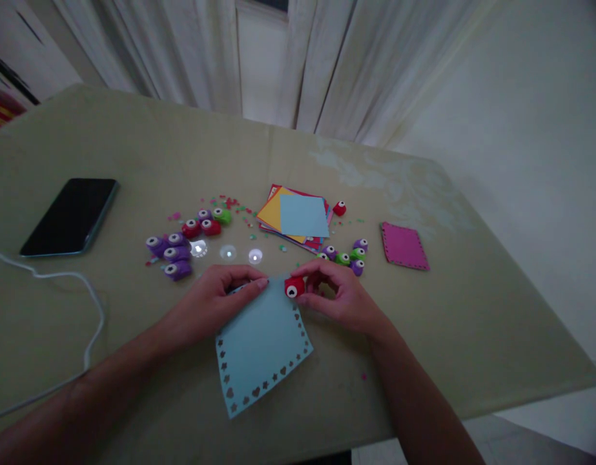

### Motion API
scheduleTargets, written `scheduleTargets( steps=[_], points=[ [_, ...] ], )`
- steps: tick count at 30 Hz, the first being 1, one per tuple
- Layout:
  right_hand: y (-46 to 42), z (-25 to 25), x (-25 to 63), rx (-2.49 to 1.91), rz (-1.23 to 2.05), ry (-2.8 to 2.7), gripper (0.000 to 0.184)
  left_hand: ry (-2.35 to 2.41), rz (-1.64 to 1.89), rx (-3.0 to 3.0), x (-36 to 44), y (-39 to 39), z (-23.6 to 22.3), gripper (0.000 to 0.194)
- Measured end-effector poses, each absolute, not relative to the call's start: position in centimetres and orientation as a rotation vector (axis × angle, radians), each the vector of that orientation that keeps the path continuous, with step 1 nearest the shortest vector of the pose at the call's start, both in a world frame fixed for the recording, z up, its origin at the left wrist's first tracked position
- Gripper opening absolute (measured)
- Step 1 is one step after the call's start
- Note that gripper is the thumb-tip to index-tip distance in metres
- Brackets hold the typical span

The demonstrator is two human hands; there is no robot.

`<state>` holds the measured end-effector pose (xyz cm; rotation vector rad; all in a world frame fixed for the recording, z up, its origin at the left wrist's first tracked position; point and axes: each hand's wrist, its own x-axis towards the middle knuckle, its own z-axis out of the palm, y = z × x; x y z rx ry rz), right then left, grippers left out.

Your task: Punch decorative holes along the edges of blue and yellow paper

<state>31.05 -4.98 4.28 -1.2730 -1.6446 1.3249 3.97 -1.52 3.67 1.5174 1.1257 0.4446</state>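
Tabletop [181, 400] covered in a pale green cloth. A single pink scrap [364, 376] is seen near the close edge, and a white cable [95, 294] is trailed along the left side.

Blue sheet [263, 349] set between the hands; small hearts, stars and flowers are punched along its near, left and right edges. Its far left edge is gripped by the fingers of the left hand [214, 302], thumb laid on top. A red punch [294, 287] is pinched in the fingers of the right hand [345, 300], at the far right edge of the sheet; whether paper is seated in its slot cannot be told.

Just beyond, three pale shiny discs [228, 252] are seen in a row. To their left, four purple punches [177, 253] are bunched. Purple and green punches [343, 259] are clustered behind the right hand; a pink card [405, 246] with a punched border is laid farther right.

Farther out: a mixed group of punches [211, 227], a fanned paper stack [305, 216] topped in light blue, scattered confetti [228, 201], a lone red punch [339, 208] right of the stack, and a dark-screened device [70, 216] at left. Backed by white curtains [181, 51].
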Motion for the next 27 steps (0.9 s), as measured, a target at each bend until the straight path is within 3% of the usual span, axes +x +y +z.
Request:
scheduleTargets(
  steps=[6,19,27],
  points=[
    [-4.9,3.8,30.6,-1.319,1.354,-1.625,0.032,1.108,0.444,1.661,4.1,-1.6,3.7,0.038],
    [-4.5,3.1,29.6,-1.466,1.023,-1.865,0.021,1.175,0.673,2.424,3.7,-1.3,0.6,0.032],
    [-4.3,3.2,30.0,-1.492,1.049,-1.735,0.017,0.997,0.461,2.516,3.6,-1.7,1.2,0.040]
  ],
)
